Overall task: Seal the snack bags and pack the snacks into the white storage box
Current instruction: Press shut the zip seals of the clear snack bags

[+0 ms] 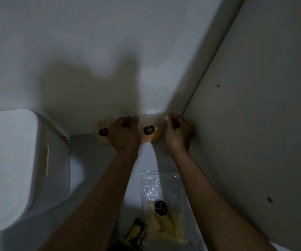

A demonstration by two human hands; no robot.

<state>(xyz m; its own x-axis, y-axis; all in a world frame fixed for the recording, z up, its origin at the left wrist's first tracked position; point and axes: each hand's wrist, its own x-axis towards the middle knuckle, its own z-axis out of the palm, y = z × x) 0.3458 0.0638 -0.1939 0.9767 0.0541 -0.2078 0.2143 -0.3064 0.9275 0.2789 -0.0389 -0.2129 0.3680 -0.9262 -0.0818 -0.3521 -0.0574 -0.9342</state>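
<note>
A clear snack bag (150, 131) with orange contents and a black round label stands against the back wall. My left hand (125, 134) pinches its top left edge, and my right hand (178, 132) pinches its top right edge. A second bag (101, 133) with the same label shows just left of my left hand, partly hidden behind it. Nearer to me, a clear bag of pale yellow sticks (161, 209) lies flat on the surface. The white storage box (19, 163) stands at the left with its lid on.
A dark green and yellow packet (135, 230) lies by the bottom edge, beside the flat bag. A white side panel (255, 124) rises close on the right. The back wall stands straight behind the bags. The light is dim.
</note>
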